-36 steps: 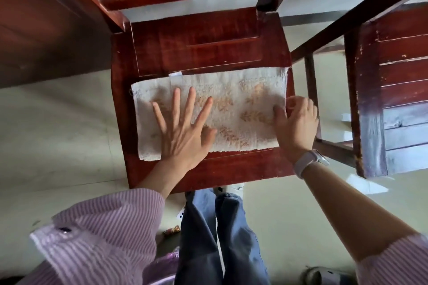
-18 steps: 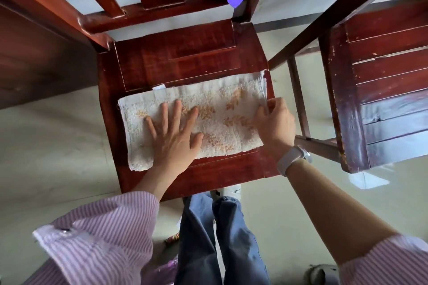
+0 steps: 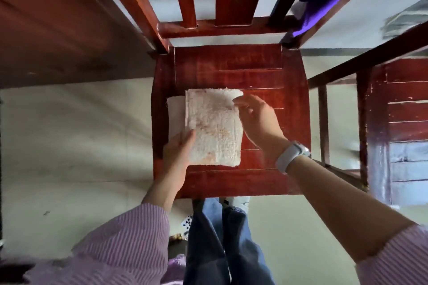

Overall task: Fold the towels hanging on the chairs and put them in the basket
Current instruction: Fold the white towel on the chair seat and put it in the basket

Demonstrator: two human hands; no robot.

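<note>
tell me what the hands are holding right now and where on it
Both hold the folded towel on the chair seat: the left hand grips its near-left corner, the right hand touches its far-right edge with its fingers.

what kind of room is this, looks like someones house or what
Probably a room in a home, perhaps a dining area, though that is a guess. A red-brown wooden chair holds a half-folded towel, a second wooden chair stands beside it, and a dark wooden tabletop sits above a plain pale floor.
</note>
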